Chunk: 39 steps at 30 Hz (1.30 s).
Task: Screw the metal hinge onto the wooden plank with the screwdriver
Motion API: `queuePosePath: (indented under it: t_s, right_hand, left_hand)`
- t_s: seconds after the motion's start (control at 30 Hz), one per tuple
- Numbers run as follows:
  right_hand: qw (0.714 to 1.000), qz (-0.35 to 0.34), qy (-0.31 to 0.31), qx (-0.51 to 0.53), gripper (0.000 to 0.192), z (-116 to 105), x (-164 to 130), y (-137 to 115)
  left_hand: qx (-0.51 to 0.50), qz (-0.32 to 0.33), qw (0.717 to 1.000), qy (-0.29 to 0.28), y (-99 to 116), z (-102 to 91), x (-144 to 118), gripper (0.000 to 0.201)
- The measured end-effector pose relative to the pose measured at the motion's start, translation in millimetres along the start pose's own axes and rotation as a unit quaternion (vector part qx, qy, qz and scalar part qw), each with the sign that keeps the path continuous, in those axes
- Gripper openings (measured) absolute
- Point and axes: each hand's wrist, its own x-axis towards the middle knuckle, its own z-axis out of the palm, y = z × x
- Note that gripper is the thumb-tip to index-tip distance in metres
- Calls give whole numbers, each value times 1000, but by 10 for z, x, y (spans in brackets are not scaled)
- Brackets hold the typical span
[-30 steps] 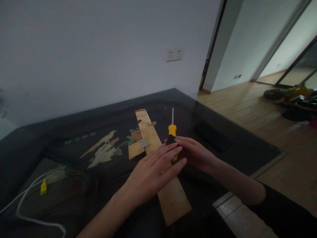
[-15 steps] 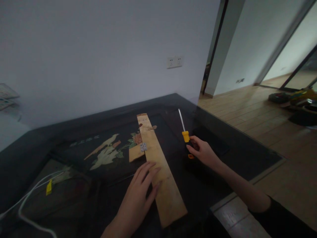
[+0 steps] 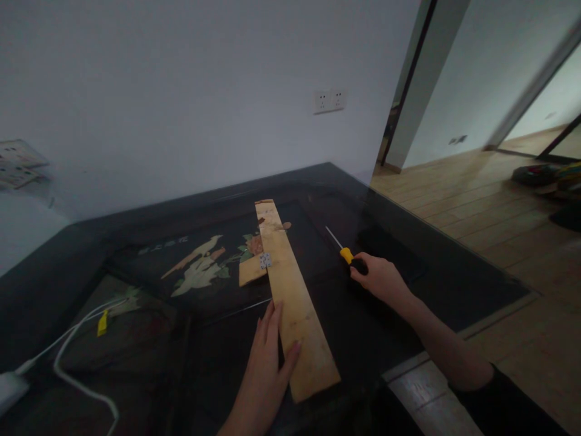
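A long pale wooden board [image 3: 290, 284] lies on a dark glass-topped table [image 3: 390, 242]. A small metal hinge [image 3: 265, 261] joins it to a short wooden piece [image 3: 250, 272] on its left. My left hand [image 3: 267, 357] lies flat on the table, fingers touching the board's near left edge. My right hand [image 3: 380, 278] grips the black handle of a yellow and black screwdriver [image 3: 345, 253], right of the board. Its metal shaft points up and left, tip near the table.
A picture of birds and flowers [image 3: 200, 266] shows under the glass. A white cable [image 3: 68, 357] with a yellow tag [image 3: 103, 323] runs at the left. Wall sockets [image 3: 330, 100] sit above the table. Wooden floor [image 3: 476, 200] extends to the right.
My hands have parted. The right hand carried the screwdriver right and lowered it, its shaft tilting left. The left hand drew back and settled on the board's near edge.
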Motion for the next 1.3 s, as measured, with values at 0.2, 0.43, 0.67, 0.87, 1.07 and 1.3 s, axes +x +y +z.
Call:
queuePosePath:
  t_s: [0.2,0.43,0.67,0.87,1.07,1.3]
  right_hand:
    - [1000,-4,10,-18,30,22,-44,-34]
    - [999,-9,27,-21,41,57,-84,-14]
    - [999,-10,42,-19,58,41,-203,-51]
    - [997,-29,72,-19,56,0,-264,-61]
    - [970,-93,165,151,45,51,-489,-259]
    - [916,-67,-76,388,58,450,-945,-776]
  left_hand:
    - [-9,34,999,14,-51,12,34,61]
    - [-16,55,998,33,-80,22,31,63]
    - [-7,51,999,12,-78,6,26,64]
    - [15,41,999,-10,-73,-44,-21,65]
    - [-8,17,1000,-1,-139,-8,-25,68]
    - [-46,-30,998,-27,-96,-3,16,67]
